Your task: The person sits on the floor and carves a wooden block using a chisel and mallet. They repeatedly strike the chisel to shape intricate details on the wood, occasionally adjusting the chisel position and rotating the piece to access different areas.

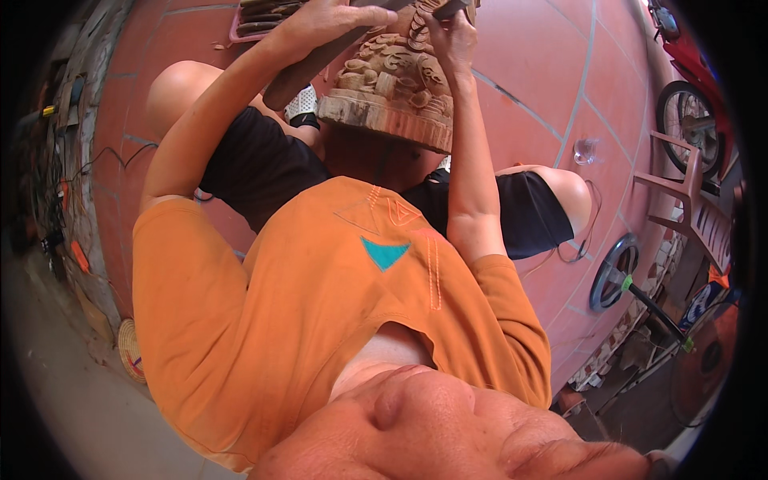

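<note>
The wood carving (392, 84) sits between bent legs (260, 160). Upper left of it, the left hand (332, 20) seems closed on a dark club (300, 78); upper right, the right hand (454, 42) grips a dark tool (450, 9). I'd call the relief (400, 68) well advanced (rough base (392, 120), mind); detail may remain.

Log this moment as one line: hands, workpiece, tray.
Left hand: holding dark bar; right hand: gripping dark tool, partly out of frame; carved wooden block: top cut off by frame; pink tray: upper left
</note>
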Demonstrator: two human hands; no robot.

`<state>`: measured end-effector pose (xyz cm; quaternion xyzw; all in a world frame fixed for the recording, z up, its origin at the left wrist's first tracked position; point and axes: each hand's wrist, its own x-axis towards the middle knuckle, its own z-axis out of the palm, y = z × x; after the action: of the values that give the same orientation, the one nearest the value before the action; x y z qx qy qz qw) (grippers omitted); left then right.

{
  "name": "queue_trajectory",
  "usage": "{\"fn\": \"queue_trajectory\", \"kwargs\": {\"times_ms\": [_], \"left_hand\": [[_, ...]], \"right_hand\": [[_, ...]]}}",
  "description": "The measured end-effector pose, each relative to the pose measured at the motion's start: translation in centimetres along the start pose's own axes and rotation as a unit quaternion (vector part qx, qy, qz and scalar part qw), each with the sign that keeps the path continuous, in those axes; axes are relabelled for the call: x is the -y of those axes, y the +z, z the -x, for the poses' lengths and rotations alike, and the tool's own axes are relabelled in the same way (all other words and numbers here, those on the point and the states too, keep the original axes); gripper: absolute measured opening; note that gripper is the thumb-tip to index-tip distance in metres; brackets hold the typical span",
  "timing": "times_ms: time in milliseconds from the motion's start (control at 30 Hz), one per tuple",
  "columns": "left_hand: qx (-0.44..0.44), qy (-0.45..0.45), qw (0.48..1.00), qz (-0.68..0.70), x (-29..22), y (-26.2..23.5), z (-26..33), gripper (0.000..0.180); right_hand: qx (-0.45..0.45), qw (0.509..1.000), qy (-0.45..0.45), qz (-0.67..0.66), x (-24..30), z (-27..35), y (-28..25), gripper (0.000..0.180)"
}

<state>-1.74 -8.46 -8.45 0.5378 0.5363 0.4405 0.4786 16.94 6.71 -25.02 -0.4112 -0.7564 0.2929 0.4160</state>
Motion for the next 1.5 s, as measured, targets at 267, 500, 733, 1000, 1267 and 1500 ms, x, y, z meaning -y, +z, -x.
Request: {"fn": "queue_trajectory", "kwargs": {"times_ms": [267,500,733,1000,1267,1500], "left_hand": [[-0.131,-0.053,0.964,0.226,-2.4,-2.0,-0.5,0.024],[-0.084,-0.09,0.867,0.482,-4.2,-6.3,1.1,0.034],[-0.107,-0.049,0.842,0.527,-5.2,-7.9,1.7,0.035],[-0.127,-0.047,0.827,0.545,-5.0,-8.5,1.7,0.03],[-0.141,-0.046,0.818,0.555,-4.5,-7.6,1.2,0.027],[-0.136,-0.049,0.84,0.522,-3.6,-7.7,0.6,0.03]], "right_hand": [[-0.004,0.998,0.07,0.004,-2.0,0.4,-4.2,0.029],[-0.017,0.949,0.175,-0.263,-2.0,0.2,-3.4,0.021],[-0.006,0.926,0.215,-0.311,-3.4,0.2,-2.6,0.022],[0.011,0.933,0.24,-0.266,-3.0,0.2,-2.7,0.035],[0.013,0.928,0.259,-0.267,-3.3,0.2,-3.3,0.036],[0.019,0.928,0.26,-0.267,-4.2,0.7,-3.6,0.035]]}}
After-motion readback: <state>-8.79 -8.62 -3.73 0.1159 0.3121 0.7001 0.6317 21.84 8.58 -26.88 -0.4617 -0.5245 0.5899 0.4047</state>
